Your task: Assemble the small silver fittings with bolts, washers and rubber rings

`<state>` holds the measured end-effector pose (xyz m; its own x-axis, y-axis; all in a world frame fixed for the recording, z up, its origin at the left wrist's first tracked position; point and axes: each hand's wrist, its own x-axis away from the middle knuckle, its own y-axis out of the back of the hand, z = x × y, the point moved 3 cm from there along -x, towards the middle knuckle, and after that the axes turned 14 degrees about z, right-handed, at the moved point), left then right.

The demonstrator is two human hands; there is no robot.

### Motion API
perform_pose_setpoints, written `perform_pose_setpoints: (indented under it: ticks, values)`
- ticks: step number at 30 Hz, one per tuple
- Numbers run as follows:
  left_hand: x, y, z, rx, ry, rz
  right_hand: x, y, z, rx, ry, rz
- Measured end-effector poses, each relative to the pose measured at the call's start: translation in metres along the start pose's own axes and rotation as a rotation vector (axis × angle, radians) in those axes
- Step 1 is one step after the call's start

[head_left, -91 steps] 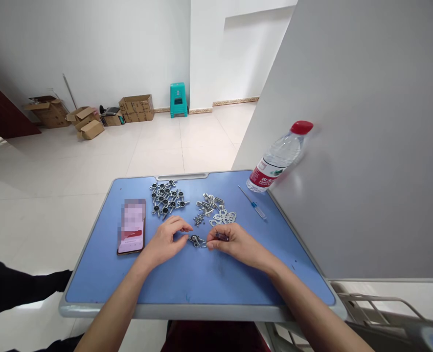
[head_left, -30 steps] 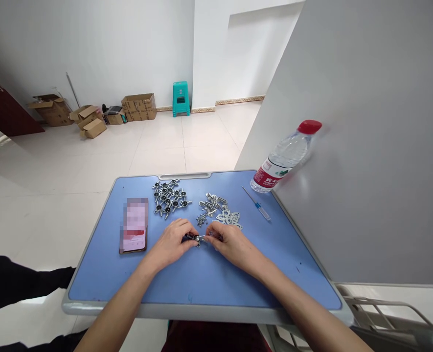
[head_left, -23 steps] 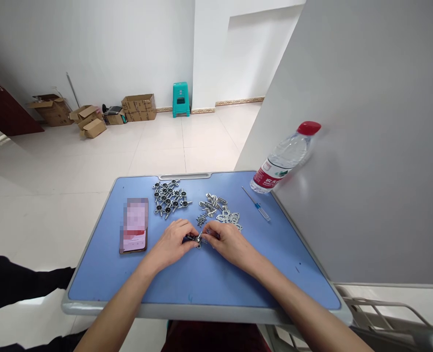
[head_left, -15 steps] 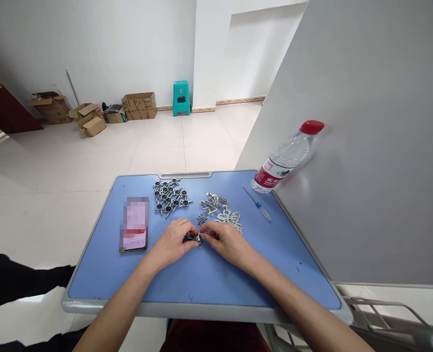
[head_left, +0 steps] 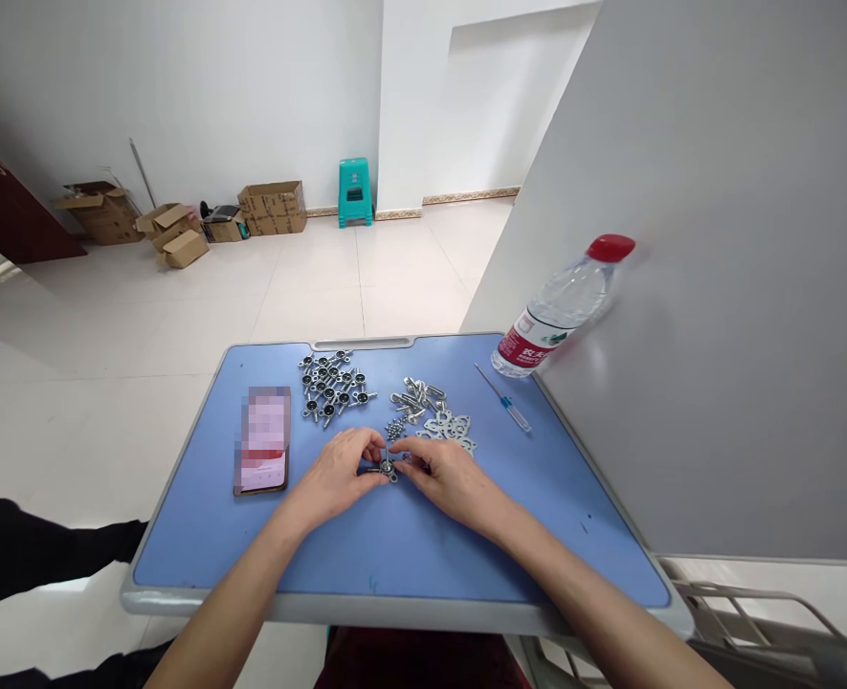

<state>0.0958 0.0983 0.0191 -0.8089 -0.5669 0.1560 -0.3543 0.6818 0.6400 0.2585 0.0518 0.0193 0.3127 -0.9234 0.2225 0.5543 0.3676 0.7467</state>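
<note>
Near the middle of the blue table a small metal fitting (head_left: pixel 387 467) lies between my hands. It has a round middle, ring-ended arms and a thin pin standing upright. My left hand (head_left: pixel 338 474) is closed on its left side with thumb and fingers. From the right, the curled thumb and forefinger of my right hand (head_left: pixel 446 476) pinch at the same fitting; the exact contact is too small to make out. Just beyond my fingers are a heap of tiny metal balls or nuts (head_left: pixel 395 428), several flat metal plates (head_left: pixel 452 427) and a pile of longer metal pieces (head_left: pixel 417 394).
Similar metal fittings with dark centres (head_left: pixel 331 383) are grouped at the back left. A phone (head_left: pixel 263 440) lies on the left of the table (head_left: pixel 200 536). To the right are a screwdriver (head_left: pixel 505 402) and a water bottle (head_left: pixel 556 311) against a grey panel (head_left: pixel 739 316).
My fingers have parted slightly around the upright pin, so more of the metal fitting shows. The fitting has turned a little. The surrounding piles have not moved.
</note>
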Motion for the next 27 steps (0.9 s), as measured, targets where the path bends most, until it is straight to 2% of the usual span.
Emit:
perform_pose_setpoints:
  ticks: [10, 18, 23, 27]
  values:
    - [0.0022, 0.0024, -0.0059, -0.138, -0.094, 0.02, 0.0027, 0.0023, 0.0026, 0.042, -0.016, 0.071]
    - [0.0032, 0.0026, -0.0085, -0.152, -0.06, -0.008, 0.0038, 0.0007, 0.0043, 0.113, -0.082, 0.099]
    - [0.0049, 0.0034, -0.0049, -0.112, 0.023, -0.073, 0.0034, -0.0022, 0.0043, 0.098, -0.086, 0.097]
    - [0.0083, 0.0033, -0.0049, -0.229, -0.031, -0.067, 0.0041, -0.0041, 0.0025, 0.106, -0.066, 0.07]
